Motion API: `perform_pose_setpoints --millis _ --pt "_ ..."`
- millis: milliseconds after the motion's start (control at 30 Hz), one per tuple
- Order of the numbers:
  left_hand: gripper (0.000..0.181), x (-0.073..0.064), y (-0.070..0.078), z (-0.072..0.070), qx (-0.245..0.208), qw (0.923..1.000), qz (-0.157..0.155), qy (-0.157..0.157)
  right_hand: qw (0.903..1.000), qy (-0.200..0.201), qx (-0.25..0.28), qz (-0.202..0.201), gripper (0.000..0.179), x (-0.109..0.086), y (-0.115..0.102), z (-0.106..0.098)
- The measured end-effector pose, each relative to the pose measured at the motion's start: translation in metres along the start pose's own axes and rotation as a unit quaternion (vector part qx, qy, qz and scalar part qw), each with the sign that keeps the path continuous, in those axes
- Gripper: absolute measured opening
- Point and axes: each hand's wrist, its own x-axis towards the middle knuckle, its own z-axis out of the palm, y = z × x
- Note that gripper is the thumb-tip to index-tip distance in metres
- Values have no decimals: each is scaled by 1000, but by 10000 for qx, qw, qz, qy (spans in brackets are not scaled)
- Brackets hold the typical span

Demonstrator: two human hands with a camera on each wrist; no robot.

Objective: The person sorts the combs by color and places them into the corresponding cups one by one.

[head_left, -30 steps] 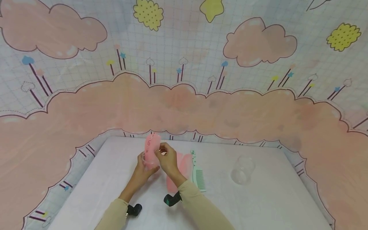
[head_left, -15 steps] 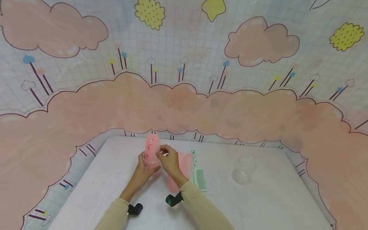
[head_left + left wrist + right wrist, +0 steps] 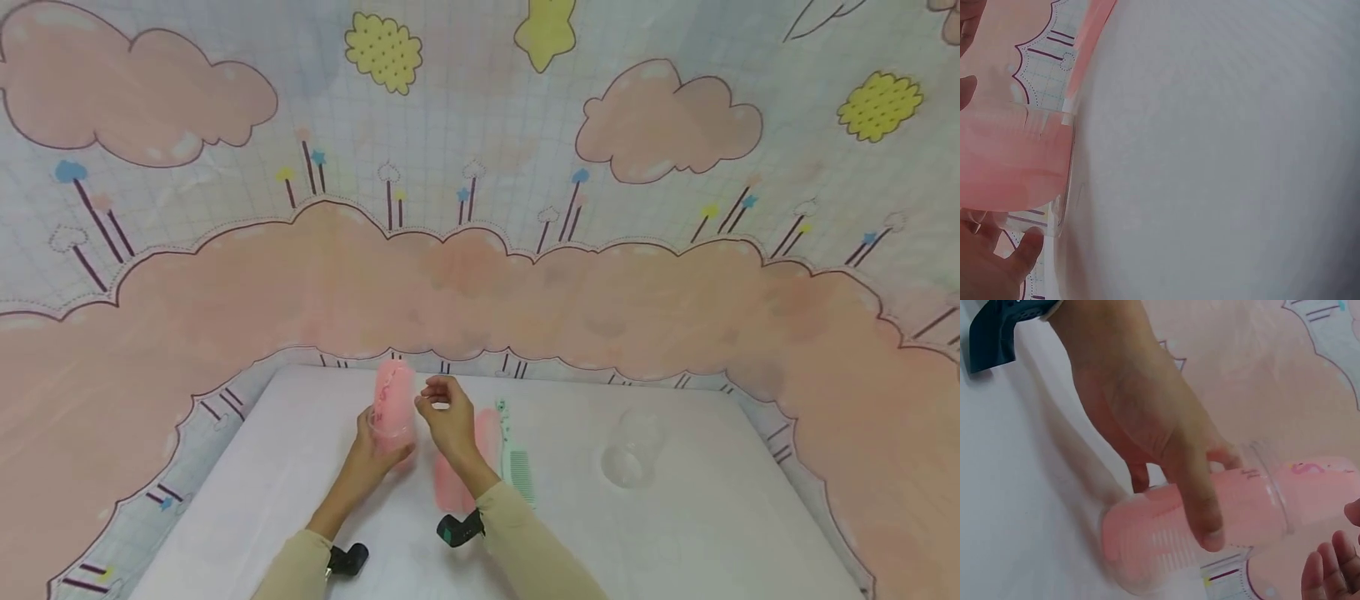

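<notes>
My left hand (image 3: 371,450) grips a clear plastic cup (image 3: 393,427), thumb on one side and fingers on the other. Out of the cup's mouth rises a pink, round-ended piece (image 3: 393,392) with dark print. Pale stripes like comb teeth (image 3: 1169,544) show through the clear wall in the right wrist view. Just right of the pink piece, apart from it, my right hand (image 3: 453,421) is raised with loosely bent fingers, nothing between them. Other pink, long pieces (image 3: 453,487) lie partly behind the right forearm. Beside them lies a mint-green comb (image 3: 521,475).
Two clear round plastic containers (image 3: 628,462) stand close together at the right of the white table (image 3: 675,533). A printed cloth (image 3: 525,300) with clouds hangs behind the table and along its sides.
My right hand has come away from the pink piece, towards the right. The pink piece has gone from slightly tilted to more upright, and the left hand still holds the cup.
</notes>
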Motion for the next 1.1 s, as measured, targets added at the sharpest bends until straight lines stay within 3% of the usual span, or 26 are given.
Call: perform_pose_setpoints --millis 200,500,700,933,1100 --pt "102 -3 -2 1 126 9999 45 64 9993 -79 379 -18 29 -4 -9 -12" --pt "105 -4 -2 1 41 9999 -104 -62 9986 -389 367 -26 33 -22 -51 -44" --pt "103 -5 -4 -1 70 9997 -201 -95 9983 -424 373 -117 34 -27 -61 -56" --pt "103 -4 -2 -1 30 9995 -279 -125 9986 -216 478 -95 35 -16 -34 -67" --pt "106 -3 0 0 -33 9997 -206 -143 9985 -40 485 -260 34 -18 -29 -80"
